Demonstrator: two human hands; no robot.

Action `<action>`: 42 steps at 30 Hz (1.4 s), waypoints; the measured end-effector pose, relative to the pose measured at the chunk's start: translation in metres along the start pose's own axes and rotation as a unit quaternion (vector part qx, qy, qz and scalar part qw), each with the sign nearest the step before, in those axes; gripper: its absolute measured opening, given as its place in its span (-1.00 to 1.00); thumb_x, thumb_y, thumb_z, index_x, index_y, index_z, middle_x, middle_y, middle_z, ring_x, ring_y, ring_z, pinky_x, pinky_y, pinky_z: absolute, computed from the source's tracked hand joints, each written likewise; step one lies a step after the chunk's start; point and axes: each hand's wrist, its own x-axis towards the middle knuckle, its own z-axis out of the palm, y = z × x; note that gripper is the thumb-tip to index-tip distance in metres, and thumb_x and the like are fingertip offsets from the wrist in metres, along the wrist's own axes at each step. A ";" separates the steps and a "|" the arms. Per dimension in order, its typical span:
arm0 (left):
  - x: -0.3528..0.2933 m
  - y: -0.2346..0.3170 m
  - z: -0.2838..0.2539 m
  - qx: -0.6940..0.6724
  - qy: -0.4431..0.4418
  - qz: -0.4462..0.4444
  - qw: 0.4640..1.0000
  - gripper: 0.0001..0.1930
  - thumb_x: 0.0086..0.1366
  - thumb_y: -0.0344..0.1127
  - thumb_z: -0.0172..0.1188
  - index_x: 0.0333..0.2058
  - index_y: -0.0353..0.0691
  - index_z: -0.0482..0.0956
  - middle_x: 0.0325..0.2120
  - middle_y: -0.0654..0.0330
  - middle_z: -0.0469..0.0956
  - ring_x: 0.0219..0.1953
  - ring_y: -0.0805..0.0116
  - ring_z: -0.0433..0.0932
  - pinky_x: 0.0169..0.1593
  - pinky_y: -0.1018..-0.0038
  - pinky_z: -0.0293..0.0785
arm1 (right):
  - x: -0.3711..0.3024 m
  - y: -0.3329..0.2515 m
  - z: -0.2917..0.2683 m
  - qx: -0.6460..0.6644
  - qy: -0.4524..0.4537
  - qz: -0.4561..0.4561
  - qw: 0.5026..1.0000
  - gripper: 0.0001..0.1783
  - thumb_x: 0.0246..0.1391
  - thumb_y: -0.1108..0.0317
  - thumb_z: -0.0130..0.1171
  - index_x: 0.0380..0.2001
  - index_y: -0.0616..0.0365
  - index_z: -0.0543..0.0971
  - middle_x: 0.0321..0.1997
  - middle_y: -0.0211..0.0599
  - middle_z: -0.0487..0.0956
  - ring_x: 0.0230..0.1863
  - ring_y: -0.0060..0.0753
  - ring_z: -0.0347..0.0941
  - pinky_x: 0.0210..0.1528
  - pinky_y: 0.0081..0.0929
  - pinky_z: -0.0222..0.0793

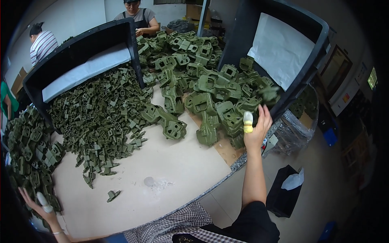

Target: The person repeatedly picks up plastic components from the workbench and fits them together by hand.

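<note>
My right hand (257,128) is raised at the right edge of a heap of large olive-green plastic housings (201,104). Its fingers are apart and hold nothing; the thumb wears a white cover with yellow tape. Just above the fingertips is a motion-blurred green part (268,93), which looks separate from the hand. At the far lower left, my left hand (40,207) has its fingers spread, with a white cover on the thumb. It is beside a pile of green moulded parts (32,150); whether it touches them I cannot tell.
Small green clips (101,117) spill from a tipped black bin (81,42); one loose clip (114,195) lies near the front. Another black bin (320,44) stands tilted at right. Two people (139,16) work behind the table (142,162). A black box (283,192) sits on the floor.
</note>
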 end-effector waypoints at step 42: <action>-0.050 0.262 0.015 -0.804 -0.272 -0.447 0.282 -0.33 0.19 -0.08 0.07 0.18 -0.24 0.04 0.10 0.05 0.23 0.15 0.14 0.22 0.16 0.17 0.14 | -0.093 -0.184 0.001 0.670 -0.618 0.188 0.366 -0.18 -0.10 0.47 0.22 0.20 0.30 0.05 0.22 -0.10 0.18 0.21 -0.29 0.14 0.19 -0.42 0.12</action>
